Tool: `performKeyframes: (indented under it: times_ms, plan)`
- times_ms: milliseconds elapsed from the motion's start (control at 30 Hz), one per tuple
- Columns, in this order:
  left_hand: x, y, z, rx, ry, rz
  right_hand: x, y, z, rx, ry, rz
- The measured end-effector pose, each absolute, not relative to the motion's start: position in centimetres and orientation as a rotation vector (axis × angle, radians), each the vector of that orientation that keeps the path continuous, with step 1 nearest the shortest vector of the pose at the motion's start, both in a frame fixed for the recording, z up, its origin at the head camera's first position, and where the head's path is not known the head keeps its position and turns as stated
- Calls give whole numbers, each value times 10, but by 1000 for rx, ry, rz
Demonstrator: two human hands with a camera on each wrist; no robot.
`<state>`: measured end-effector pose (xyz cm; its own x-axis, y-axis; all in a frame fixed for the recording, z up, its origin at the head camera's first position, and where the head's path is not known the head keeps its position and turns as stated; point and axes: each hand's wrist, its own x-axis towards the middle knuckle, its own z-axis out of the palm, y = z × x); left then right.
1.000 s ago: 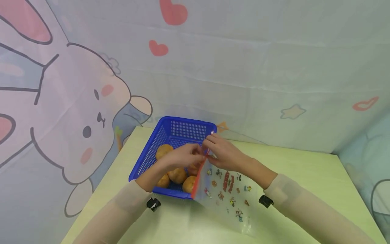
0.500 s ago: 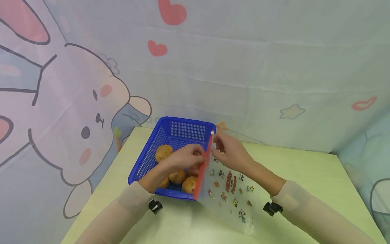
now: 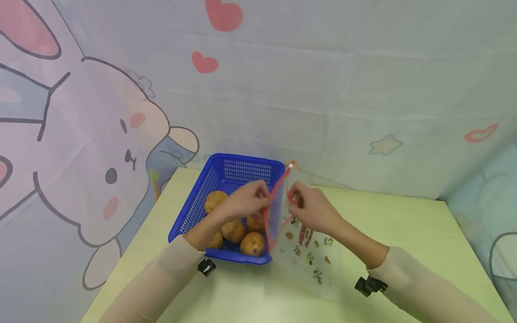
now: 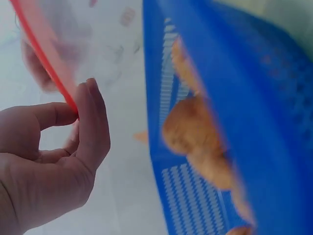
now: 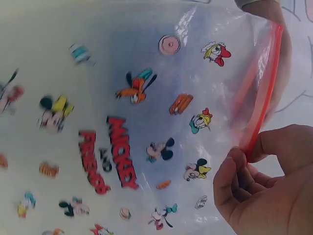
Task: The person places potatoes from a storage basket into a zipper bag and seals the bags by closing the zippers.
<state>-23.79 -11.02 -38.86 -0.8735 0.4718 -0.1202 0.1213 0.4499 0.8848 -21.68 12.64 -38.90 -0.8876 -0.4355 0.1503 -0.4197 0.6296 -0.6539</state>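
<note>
Left of the blue basket (image 3: 247, 170), a large rabbit drawing (image 3: 101, 157) is showing on the pale cloth backdrop (image 3: 343, 103), which is also running behind the basket. The basket itself is standing on a pale green table (image 3: 396, 246), and several round yellow-brown pieces of produce (image 3: 252, 244) are lying inside it, mostly toward its near side. Above the right part of the basket, the left hand (image 3: 246, 199) is reaching out from a cream sleeve (image 3: 161, 278) with a small black device (image 3: 207, 267) at the wrist; its thumb and fingers are pinching one red edge of a clear printed bag (image 3: 304, 264). That bag is hanging at the basket's right side, its mouth parted next to the right rim; whether it is touching the rim cannot be told. A white slider (image 3: 290, 166) is sitting at the top end of the red edging, near the basket's far right corner. Farther right of the basket, the right hand (image 3: 313, 206) is pinching the opposite red edge between thumb and fingers, and another black device (image 3: 369, 285) is sitting at that wrist.
</note>
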Motion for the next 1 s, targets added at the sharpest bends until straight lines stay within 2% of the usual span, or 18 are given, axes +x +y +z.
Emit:
performKeyframes:
  times_ms: [167,400,667,1000]
  plan:
    - [-240,-124,-379,528,2490,1342,-211,144,-368,-772,2943,-1049]
    - [-240,-139,-388,580,2683,1172,-204,184,-352,-680,3139,-956]
    - [-242,-136,-393,666,2717,1119,-180,203,-360,-842,3308,-899]
    - [-242,-123,-399,600,2657,1243,-185,197,-379,-941,2950,-964]
